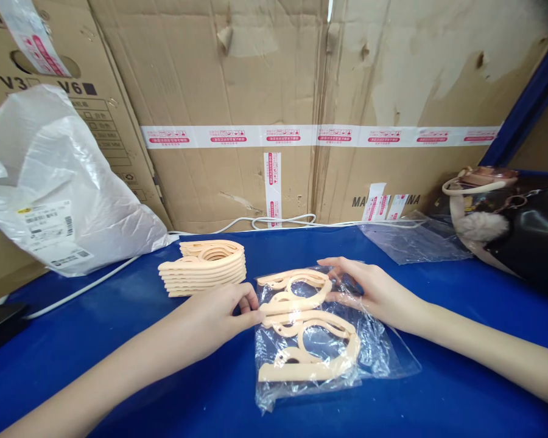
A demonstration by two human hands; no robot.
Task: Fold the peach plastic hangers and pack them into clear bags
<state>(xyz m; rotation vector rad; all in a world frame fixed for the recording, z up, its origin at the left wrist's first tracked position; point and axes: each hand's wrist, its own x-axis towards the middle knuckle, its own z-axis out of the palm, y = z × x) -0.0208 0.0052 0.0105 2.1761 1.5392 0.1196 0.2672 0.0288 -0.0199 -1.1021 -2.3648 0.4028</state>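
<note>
While both arms are reaching in over the blue bench [178, 398], the clear bag [386, 359] is lying right there between them, near the middle, and two peach plastic hangers [301, 372] are showing through its film, one farther and one nearer, their round loops catching the light. Over on the left side, the left hand [226, 309] is curling its fingers in, thumb tip touching the bag's left edge beside the hangers; whether it is actually pinching the film, I cannot tell from here. Across on the right, the right hand [377, 286] is sitting partly open, thumb and forefinger standing well apart, the tips meeting the bag's far right part next to the farther hanger. The bag's loose film is crinkling out to the right and toward the near side. Just beyond the left hand, a neat stack of matching hangers [205, 277] is standing on the bench, left of the bag and apart from it. Farther left, a bulky white plastic bag [86, 194] is slumping against the cardboard [219, 79], which is walling off the far side, and a white cable [95, 285] is trailing along its foot. Far right, a flat plastic sleeve [404, 243] is lying near a black handbag [530, 228], where a fluffy pompom [484, 227] is hanging.
</note>
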